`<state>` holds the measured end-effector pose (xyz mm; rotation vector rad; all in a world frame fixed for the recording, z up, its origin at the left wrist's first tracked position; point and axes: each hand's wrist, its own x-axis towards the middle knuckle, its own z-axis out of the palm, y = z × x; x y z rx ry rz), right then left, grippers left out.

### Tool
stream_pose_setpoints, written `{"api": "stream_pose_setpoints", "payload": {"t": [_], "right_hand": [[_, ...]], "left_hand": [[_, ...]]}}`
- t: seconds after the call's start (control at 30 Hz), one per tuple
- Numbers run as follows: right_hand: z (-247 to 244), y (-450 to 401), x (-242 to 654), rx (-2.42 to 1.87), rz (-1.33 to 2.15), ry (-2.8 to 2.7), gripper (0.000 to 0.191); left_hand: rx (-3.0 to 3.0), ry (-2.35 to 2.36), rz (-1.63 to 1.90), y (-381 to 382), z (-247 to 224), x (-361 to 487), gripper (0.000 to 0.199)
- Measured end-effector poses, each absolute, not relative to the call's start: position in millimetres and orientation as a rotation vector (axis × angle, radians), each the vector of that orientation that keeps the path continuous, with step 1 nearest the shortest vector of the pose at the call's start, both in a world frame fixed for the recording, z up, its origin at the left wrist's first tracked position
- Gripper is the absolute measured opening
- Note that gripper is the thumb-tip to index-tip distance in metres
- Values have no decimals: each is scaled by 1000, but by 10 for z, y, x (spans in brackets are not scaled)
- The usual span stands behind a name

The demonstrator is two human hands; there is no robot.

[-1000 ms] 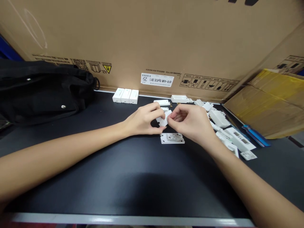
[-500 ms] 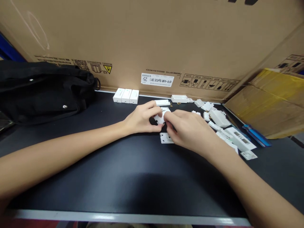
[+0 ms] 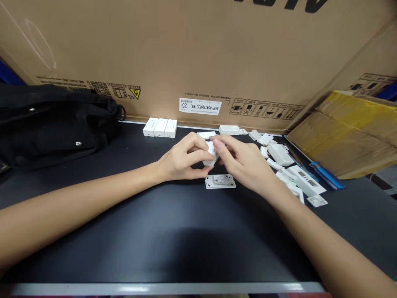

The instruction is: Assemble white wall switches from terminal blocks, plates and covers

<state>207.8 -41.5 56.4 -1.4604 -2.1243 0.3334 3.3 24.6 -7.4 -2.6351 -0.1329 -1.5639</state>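
Between my two hands is a small white plastic part (image 3: 209,159), partly covered by fingers. My left hand (image 3: 185,158) grips it from the left, thumb below and fingers over it. From the right, my right hand (image 3: 243,161) holds the same part, thumb and fingertips at its upper right edge. Just below the hands a white rectangular plate (image 3: 220,181) with holes and a raised middle lies flat on the black table (image 3: 155,231). Behind the fingers lies another flat white piece (image 3: 206,135), partly hidden.
Three white boxes (image 3: 159,127) stand side by side at the back. Loose white plastic parts (image 3: 280,154) spread along the right, near a blue tool (image 3: 326,175). A black bag (image 3: 56,124) sits left; a large carton (image 3: 149,49) and a taped cardboard box (image 3: 344,132) bound the table.
The white part has been turned in my hands, and my right fingers have shifted to its upper edge. The plate below is now less covered. The whole view has shifted slightly.
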Motion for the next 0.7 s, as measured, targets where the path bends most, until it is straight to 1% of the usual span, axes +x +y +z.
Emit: {"api": "stream_pose_setpoints", "payload": {"t": [0.13, 0.2, 0.27, 0.3, 0.33, 0.4, 0.43, 0.47, 0.5, 0.6, 0.67, 0.7], "right_hand": [[649, -428, 2077, -1452, 249, -1991, 31], [694, -416, 2132, -1443, 255, -1967, 30], [728, -393, 2226, -1444, 272, -1986, 29], [741, -380, 2285, -1443, 282, -2014, 34], [752, -367, 2349, -1438, 295, -2043, 44], [776, -345, 2475, -1431, 345, -2107, 70], [789, -338, 2530, -1445, 380, -2136, 77], [803, -334, 2574, -1459, 417, -2170, 74], [816, -335, 2606, -1454, 462, -2218, 66], [841, -355, 2620, -1381, 592, -2343, 39], [838, -375, 2580, -1320, 644, -2381, 32], [830, -384, 2554, -1296, 653, -2398, 31]], "left_hand": [[-2667, -141, -1558, 234, -45, 16, 34], [-2775, -185, -1564, 227, -32, 2, 36], [-2962, -243, -1469, 220, -19, -9, 37], [-3062, -276, -1370, 215, -11, -12, 38], [-3148, -311, -1252, 208, -1, -14, 42], [-3270, -382, -1017, 193, 16, -12, 51], [-3310, -409, -923, 186, 22, -10, 55], [-3336, -428, -854, 181, 24, -8, 57], [-3350, -444, -814, 179, 23, -7, 57], [-3365, -480, -797, 186, 0, -4, 48], [-3371, -517, -812, 198, -16, -2, 43], [-3374, -541, -821, 204, -21, -1, 43]]}}
